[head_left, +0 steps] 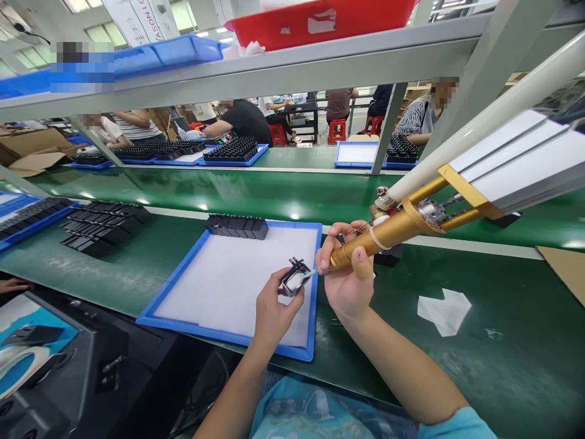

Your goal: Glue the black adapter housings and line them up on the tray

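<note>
My left hand (273, 311) is closed around a small black plug-adapter case (295, 283), tilted with its open side up. White material shows inside the case, and two prongs stick out at its top. In my right hand (350, 291) is a gold glue dispenser (386, 236), gripped near its front end. Its thin pale-blue nozzle (312, 273) points left and reaches the edge of the case. Both hands are above the right side of a blue-rimmed tray (319, 244) lined with white.
A row of black cases (237, 226) stands at the tray's back edge. More cases (103, 225) lie to the left. A torn white paper (444, 312) lies at right. Overhead runs a metal shelf (274, 67); a white pipe (484, 116) slants down at right. Co-workers sit beyond the bench.
</note>
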{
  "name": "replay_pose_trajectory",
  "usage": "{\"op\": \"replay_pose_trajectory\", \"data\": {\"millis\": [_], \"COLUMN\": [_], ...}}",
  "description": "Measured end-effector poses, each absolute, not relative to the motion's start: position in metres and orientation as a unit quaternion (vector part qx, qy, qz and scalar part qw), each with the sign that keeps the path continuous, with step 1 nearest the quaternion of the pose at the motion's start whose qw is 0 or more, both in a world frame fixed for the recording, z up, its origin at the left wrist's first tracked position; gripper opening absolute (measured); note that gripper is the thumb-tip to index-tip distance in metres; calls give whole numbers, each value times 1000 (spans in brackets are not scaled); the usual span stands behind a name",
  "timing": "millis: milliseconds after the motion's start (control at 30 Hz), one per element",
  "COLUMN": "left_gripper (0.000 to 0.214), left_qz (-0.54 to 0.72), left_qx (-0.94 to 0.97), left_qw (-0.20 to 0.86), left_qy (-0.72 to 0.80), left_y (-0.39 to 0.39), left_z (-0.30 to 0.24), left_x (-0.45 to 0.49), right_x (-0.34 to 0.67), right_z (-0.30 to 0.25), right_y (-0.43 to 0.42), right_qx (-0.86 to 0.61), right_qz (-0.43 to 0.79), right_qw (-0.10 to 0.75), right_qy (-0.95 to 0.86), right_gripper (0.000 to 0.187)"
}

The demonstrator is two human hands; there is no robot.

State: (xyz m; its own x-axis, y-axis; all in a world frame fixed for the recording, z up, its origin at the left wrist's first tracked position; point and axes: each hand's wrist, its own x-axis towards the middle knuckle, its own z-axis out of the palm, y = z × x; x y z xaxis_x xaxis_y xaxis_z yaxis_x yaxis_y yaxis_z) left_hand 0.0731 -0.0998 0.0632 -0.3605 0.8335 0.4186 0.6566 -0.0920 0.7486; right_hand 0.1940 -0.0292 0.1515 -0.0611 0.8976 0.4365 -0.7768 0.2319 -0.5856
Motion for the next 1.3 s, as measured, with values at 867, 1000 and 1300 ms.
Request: {"op": "replay_pose_trajectory", "data": {"millis": [867,1000,1300], "left_gripper": [42,45,44], "left_qz": [467,444,440], "left_qx": [613,608,622], "left_qw": [37,29,31], "left_qy": [636,657,647], "left_y": [-89,-91,-106], "left_z": [66,59,44], "left_x": [86,76,53], "right_x": [193,194,237], "right_z": [151,153,139], "right_y": [-35,-32,-28], "right_qx": [-35,-48,-169], "right_qz": [639,621,555], "right_qw": [669,681,674], "right_qy": [-379,-386,-457], "right_gripper": [38,40,44]}}
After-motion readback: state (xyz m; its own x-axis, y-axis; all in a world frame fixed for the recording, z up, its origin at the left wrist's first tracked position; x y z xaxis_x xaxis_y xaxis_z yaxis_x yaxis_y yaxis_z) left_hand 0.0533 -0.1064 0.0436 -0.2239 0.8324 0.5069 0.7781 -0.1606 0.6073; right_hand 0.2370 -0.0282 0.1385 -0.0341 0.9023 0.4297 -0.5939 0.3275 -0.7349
